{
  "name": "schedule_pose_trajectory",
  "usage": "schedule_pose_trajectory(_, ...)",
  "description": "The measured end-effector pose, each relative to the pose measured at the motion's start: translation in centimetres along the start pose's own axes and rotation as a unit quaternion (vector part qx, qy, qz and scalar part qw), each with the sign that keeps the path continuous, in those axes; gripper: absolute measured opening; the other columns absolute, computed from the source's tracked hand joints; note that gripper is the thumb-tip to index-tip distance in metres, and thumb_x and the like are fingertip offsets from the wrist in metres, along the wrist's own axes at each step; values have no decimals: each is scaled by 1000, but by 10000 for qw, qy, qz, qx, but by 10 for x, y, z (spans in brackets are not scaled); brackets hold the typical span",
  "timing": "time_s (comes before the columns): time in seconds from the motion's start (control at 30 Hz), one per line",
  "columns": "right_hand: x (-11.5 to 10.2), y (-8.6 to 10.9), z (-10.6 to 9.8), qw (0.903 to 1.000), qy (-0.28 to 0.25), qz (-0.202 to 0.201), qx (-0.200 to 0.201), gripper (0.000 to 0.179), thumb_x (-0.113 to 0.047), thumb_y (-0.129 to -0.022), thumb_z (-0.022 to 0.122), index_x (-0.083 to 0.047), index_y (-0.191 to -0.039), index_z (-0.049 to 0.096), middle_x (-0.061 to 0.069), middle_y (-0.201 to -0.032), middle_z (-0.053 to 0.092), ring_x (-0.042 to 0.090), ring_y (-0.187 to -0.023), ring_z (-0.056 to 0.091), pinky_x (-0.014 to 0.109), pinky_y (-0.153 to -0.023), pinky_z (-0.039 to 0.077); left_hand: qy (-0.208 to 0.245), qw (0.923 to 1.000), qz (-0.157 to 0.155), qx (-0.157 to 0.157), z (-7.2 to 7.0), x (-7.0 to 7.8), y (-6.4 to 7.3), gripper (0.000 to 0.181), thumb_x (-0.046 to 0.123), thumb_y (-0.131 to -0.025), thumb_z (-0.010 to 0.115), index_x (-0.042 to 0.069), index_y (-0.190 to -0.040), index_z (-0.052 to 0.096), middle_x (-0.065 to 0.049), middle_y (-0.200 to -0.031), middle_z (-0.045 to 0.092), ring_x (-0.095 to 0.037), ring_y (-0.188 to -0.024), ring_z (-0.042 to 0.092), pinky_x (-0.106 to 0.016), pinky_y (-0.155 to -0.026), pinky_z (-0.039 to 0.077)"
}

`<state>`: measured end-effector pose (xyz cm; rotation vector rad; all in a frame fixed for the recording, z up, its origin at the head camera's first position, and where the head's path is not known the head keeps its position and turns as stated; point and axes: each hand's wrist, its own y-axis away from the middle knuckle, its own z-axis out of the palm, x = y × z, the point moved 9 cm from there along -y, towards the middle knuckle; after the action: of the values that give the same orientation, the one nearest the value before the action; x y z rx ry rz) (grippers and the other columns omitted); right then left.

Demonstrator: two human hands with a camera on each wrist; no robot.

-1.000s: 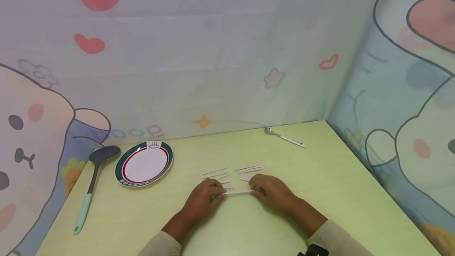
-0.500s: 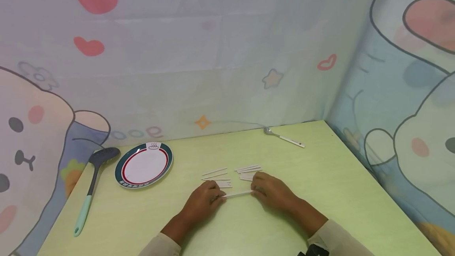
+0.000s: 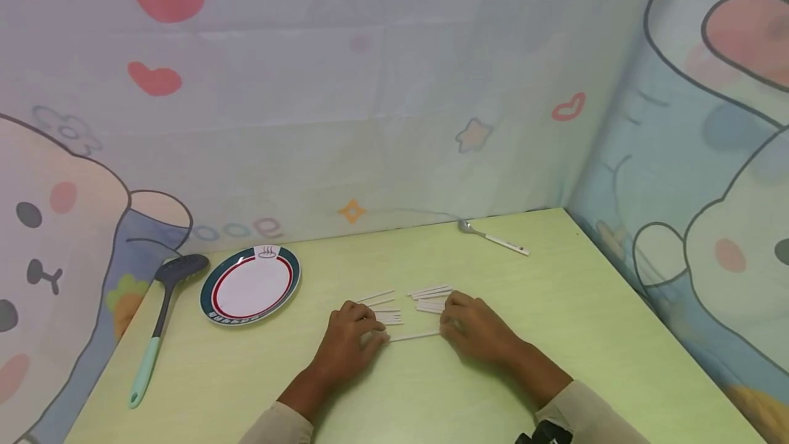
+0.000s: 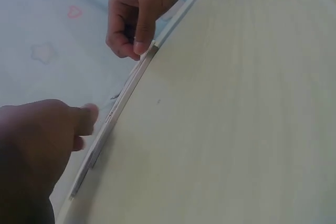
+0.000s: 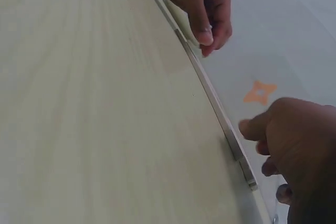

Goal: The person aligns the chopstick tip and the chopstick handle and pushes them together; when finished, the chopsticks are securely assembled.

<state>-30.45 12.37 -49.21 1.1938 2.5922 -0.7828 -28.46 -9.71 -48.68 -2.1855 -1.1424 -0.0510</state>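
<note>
In the head view a thin white stick (image 3: 414, 336) spans the space between the two hands, close over the tabletop. My left hand (image 3: 348, 340) pinches its left end with curled fingers and thumb. The right hand (image 3: 477, 327) pinches the other end. Behind them lie several more white sticks in two loose groups, the left sticks (image 3: 387, 318) and the right sticks (image 3: 429, 291), both partly hidden by the hands. In the left wrist view the right hand (image 4: 137, 17) bends its thumb against its fingers; the right wrist view shows the left hand (image 5: 202, 11) likewise.
A white plate (image 3: 251, 286) with a dark green rim lies left of the hands. Beside it is a black slotted spatula (image 3: 161, 314) with a mint handle. A small spoon (image 3: 493, 238) lies at the back right. A printed cloth (image 3: 394, 88) stands behind the table (image 3: 616, 362).
My left hand has spread its fingers a little and reaches further over the left sticks. The right hand has shifted slightly right along the stick.
</note>
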Motion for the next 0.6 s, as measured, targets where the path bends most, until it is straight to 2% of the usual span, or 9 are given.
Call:
schedule_pose_trajectory(0.1,3,-5,-4,9990,231,96,369,6,-10,-95,81,-16,-95,80,-5,-102,66,11,-92,64,31,-78,47,-38,9997,-100,230,-3,-5,-4,7,14,-89,90,17,-93,85,-1,-103,69,-22,-104,59,-41,-83,41)
schedule_pose_trajectory(0.2,9,-8,-4,9965,464,359,596,8,-10,-92,85,-15,-93,78,-3,-101,68,15,-93,66,32,-77,45,-87,9993,-162,317,-4,-9,-7,9,11,-88,90,15,-92,84,-3,-104,68,-26,-108,59,-46,-86,42)
schedule_pose_trajectory(0.37,15,-9,-2,9941,513,679,665,11,-9,-90,87,-15,-89,78,-2,-99,69,18,-94,68,36,-76,46,-260,9993,-217,144,1,-12,-11,11,10,-86,92,17,-86,83,-2,-106,68,-27,-111,58,-49,-88,43)
schedule_pose_trajectory(0.6,16,-11,-2,9941,435,744,660,12,-7,-90,87,-14,-88,77,0,-98,69,20,-93,69,35,-76,44,-259,9991,-329,3,4,-15,-11,11,10,-88,90,18,-86,83,-1,-109,67,-26,-113,57,-50,-90,43)
